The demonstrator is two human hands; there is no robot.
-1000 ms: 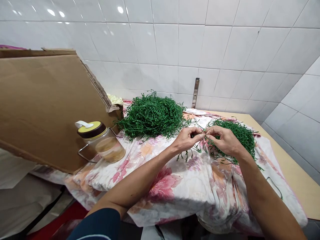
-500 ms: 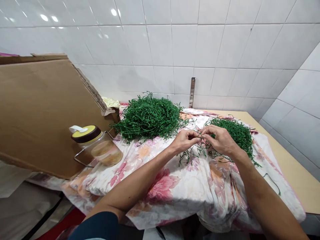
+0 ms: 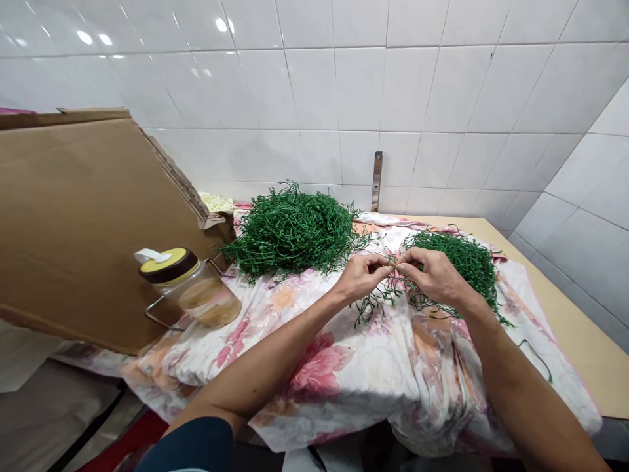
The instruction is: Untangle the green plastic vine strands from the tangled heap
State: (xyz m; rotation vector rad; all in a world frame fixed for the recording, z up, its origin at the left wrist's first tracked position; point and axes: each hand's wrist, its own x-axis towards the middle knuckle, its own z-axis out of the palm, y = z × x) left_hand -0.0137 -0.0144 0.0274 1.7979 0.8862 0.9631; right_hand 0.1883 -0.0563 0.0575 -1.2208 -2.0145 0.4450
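Leaning by a cardboard sheet [image 3: 88,223], a yellow-lidded jar [image 3: 210,300] sits left of a large green stem pile [image 3: 295,229]. Next, left hand [image 3: 361,278] and right hand [image 3: 432,275] pinch what seem thin green stems [image 3: 372,305] between fingertips, beside a smaller green pile [image 3: 464,262] on floral cloth [image 3: 358,367].

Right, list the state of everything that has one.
Left hand: pinching green strands
Right hand: fingers pinched, beside the left's
Jar: lid on, part full
Cardboard: edge torn
Larger green pile: heaped, tangled
Smaller green pile: tangled, partly hidden
Cloth: rumpled, draped
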